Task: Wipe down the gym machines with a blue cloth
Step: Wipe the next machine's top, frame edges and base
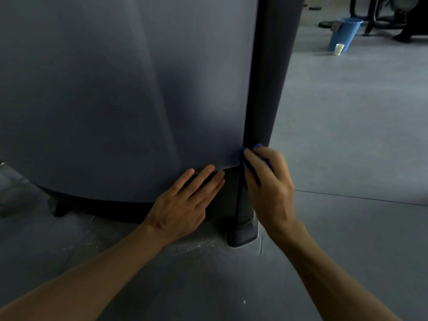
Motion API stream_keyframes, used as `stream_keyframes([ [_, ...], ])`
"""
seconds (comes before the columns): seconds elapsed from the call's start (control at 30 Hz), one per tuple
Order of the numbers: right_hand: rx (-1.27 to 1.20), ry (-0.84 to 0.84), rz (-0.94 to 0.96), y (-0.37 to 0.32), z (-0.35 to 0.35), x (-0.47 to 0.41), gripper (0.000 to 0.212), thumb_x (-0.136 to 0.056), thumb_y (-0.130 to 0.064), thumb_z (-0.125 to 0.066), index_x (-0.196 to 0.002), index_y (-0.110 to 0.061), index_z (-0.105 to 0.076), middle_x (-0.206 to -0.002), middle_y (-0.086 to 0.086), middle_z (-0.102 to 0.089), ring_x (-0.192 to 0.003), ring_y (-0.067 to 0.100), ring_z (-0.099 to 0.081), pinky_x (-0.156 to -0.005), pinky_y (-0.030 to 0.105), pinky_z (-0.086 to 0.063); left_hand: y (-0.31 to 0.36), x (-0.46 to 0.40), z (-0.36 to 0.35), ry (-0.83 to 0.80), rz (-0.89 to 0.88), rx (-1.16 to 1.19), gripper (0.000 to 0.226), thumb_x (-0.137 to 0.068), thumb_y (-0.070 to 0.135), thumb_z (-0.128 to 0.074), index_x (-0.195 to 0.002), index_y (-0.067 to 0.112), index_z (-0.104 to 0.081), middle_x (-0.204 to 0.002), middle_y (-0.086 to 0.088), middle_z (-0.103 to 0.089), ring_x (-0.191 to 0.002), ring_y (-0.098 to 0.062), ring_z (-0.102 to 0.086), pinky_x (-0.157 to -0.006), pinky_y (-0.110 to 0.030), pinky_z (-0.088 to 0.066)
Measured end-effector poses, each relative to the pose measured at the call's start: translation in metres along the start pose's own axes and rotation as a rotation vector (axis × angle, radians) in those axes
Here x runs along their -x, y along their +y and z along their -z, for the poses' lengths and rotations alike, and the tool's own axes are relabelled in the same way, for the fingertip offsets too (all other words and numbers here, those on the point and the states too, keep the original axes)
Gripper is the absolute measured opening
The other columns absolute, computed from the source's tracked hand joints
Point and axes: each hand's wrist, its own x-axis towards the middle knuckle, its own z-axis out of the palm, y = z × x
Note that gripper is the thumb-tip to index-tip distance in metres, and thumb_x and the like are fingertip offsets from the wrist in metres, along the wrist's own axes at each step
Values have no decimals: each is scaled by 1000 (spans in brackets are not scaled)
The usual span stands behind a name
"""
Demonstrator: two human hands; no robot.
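A gym machine fills the left of the head view, with a wide grey side panel [115, 100] and a dark upright post [271, 77] along its right edge. My right hand [269, 179] grips a bunched blue cloth [259, 149] and presses it against the lower part of the post. Only small bits of the cloth show between and above the fingers. My left hand [185, 202] lies flat with straight fingers on the panel's bottom corner, just left of the post.
The post's foot [243, 232] stands on the grey floor [347, 135], with whitish dust around it. A blue bucket [345, 33] with a pale cup beside it stands at the far right back. Dark legs of another machine [375, 19] are behind it.
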Motion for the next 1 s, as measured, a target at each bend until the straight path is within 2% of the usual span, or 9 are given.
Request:
stream_keyframes([
  [0.13,3,66,42,7,-11,9,23,-99,-1,-67,-120,8,-70,-121,18,-57,-102,36,-66,-91,36,-56,6,0,-11,25,-8,-23,72,-102,35,-47,-164,7,-24,-174,-12,-12,-160,-33,-12,-130,-50,-6],
  [0.23,50,-80,35,32,-30,76,25,-100,-2,-64,-122,9,-68,-125,17,-52,-103,36,-65,-90,39,-56,15,5,-23,33,-44,-32,71,-102,32,-46,-164,6,-24,-173,-12,-15,-159,-30,-14,-131,-48,-6],
  [0.3,61,-239,-5,43,-36,119,29,-102,-6,-60,-127,6,-66,-127,19,-55,-107,34,-62,-88,41,-57,25,13,-29,23,-58,-26,70,-101,30,-45,-164,6,-24,-174,-11,-14,-160,-28,-13,-131,-47,-5],
  [0.37,54,-314,-29,48,-35,132,30,-102,-10,-57,-128,3,-67,-125,20,-59,-107,32,-61,-87,42,-58,35,23,-35,0,-69,-18,70,-101,29,-45,-164,6,-23,-174,-11,-14,-160,-29,-12,-131,-47,-4],
  [0.53,29,-126,-69,33,-32,97,25,-101,-6,-62,-123,4,-70,-118,22,-63,-106,31,-64,-93,34,-56,45,38,-41,-83,-95,3,76,-101,36,-47,-165,7,-19,-175,-10,-7,-161,-29,-4,-131,-47,3],
  [0.63,38,-54,-81,30,-42,106,25,-101,-4,-62,-124,6,-69,-122,20,-58,-106,31,-63,-99,31,-52,48,37,-47,-75,-92,-9,77,-100,37,-48,-165,7,-20,-174,-12,-7,-161,-31,-4,-130,-48,3],
  [0.73,58,-94,-94,40,-54,141,28,-106,-8,-56,-125,7,-68,-125,16,-52,-108,31,-61,-106,24,-45,55,39,-54,-60,-98,-34,78,-99,37,-50,-164,6,-22,-174,-12,-11,-160,-30,-10,-130,-50,0],
  [0.9,100,-167,-98,52,-68,178,29,-100,-3,-65,-127,9,-66,-122,25,-62,-108,33,-62,-100,32,-51,66,48,-61,-108,-156,-23,80,-98,36,-49,-165,5,-18,-174,-13,-5,-161,-33,-1,-129,-49,2],
  [1.0,107,-241,-81,64,-73,196,28,-102,-4,-61,-128,8,-65,-123,25,-62,-109,34,-62,-98,37,-55,71,50,-64,-119,-168,-20,79,-99,34,-46,-165,4,-16,-174,-14,-3,-161,-33,1,-129,-49,2],
])
